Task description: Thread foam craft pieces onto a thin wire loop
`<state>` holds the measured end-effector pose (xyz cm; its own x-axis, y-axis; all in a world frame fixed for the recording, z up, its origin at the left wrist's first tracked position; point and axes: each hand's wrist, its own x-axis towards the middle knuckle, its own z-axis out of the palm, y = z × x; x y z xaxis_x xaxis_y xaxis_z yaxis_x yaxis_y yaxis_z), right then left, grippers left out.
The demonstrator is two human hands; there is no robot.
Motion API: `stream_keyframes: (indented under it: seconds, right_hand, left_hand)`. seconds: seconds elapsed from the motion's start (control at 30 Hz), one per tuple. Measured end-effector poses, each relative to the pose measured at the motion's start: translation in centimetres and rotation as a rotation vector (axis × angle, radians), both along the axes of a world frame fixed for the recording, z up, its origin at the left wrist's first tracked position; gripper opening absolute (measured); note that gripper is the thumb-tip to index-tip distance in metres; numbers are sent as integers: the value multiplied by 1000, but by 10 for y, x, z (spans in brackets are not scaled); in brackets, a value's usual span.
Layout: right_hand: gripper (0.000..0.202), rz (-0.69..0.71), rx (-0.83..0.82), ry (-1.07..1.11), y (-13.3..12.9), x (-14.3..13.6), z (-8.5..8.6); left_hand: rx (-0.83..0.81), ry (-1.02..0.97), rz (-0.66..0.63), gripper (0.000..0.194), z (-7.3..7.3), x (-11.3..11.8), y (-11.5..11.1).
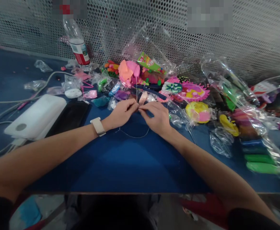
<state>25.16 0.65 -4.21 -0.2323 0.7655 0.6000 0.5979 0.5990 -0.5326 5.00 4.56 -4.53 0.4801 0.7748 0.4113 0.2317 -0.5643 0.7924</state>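
Over the middle of the blue table, my left hand (121, 114) and my right hand (157, 115) meet at the fingertips. Both are closed in a pinch on a thin pale cord (136, 137), which sags in a loop below them. A fine straight strand (136, 89) rises from between the fingers; whether it belongs to the same cord I cannot tell. Whatever else sits at the fingertips is too small to make out. Just behind the hands lie a pink and orange clay shape (129, 71) and a dark blue strip (151, 91).
A white power bank (38, 116) with cables and a black phone (69, 117) lie left. A plastic bottle (79, 48) stands by the perforated metal panel (120, 25). Clay pieces, including a yellow one (190, 111), and clear wrappers (220, 140) spread behind and right.
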Motion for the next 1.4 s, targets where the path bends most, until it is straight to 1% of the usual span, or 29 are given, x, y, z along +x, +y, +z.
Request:
stream_keyframes:
  seconds: [0.03,0.1,0.17,0.2,0.27,0.3,0.37,0.43,0.53,0.63,0.7,0.77,0.9,0.93,1.0,1.07,1.13,1.2,1.27,1.3,1.4]
  right_hand:
    - [23,20,-111,89,0,0,4]
    - [31,101,-421,258,2,2,12]
    - [36,180,-735,377,5,7,18]
    - [37,202,-863,419,7,9,20]
    - [38,227,-1047,474,11,14,23]
    - [38,238,-1102,489,12,16,24]
    - [39,260,-1154,485,13,18,25]
    - [40,274,-1158,443,12,18,26]
    - [40,281,-1116,365,11,18,27]
    - [36,290,-1033,264,10,17,27]
    - [31,281,-940,174,8,15,27]
    - [23,242,-778,64,5,13,28]
    - [8,108,-352,-259,-3,8,29]
    - [8,86,-254,-350,-5,7,30]
    - [15,62,-93,-509,-8,5,30]
    - [27,40,-5,-605,-10,3,30]
    - [31,27,2,-605,-12,1,30]
    - [23,21,-70,-493,-11,1,31]
    - [14,35,-221,-307,-8,3,33]
    - [15,54,-317,-210,-5,5,34]
    - [30,151,-602,-3,1,11,40]
  left_hand:
    - [24,15,-6,36,2,0,-2]
    - [43,41,-39,35,5,-1,-5]
    - [41,65,-69,33,8,-2,-7]
    - [41,74,-75,32,8,-1,-7]
    - [49,85,-75,32,8,-1,-8]
    - [52,88,-79,33,8,-1,-8]
    - [50,90,-90,32,7,0,-8]
    - [38,98,-97,31,6,0,-7]
    - [18,115,-100,32,4,0,-7]
    - [8,129,-101,35,3,0,-6]
    - [10,129,-99,37,3,0,-4]
    - [11,128,-89,37,2,0,-3]
    - [-9,137,-80,36,1,0,1]
    - [-18,132,-83,36,0,1,2]
    - [-44,118,-89,38,-1,1,4]
    - [-76,105,-98,41,-2,2,5]
    - [-85,91,-103,41,-2,2,6]
    - [-54,75,-97,40,-1,2,5]
    - [0,66,-80,38,1,1,2]
    - [24,64,-72,38,2,1,0]
    - [70,46,-53,37,6,1,-6]
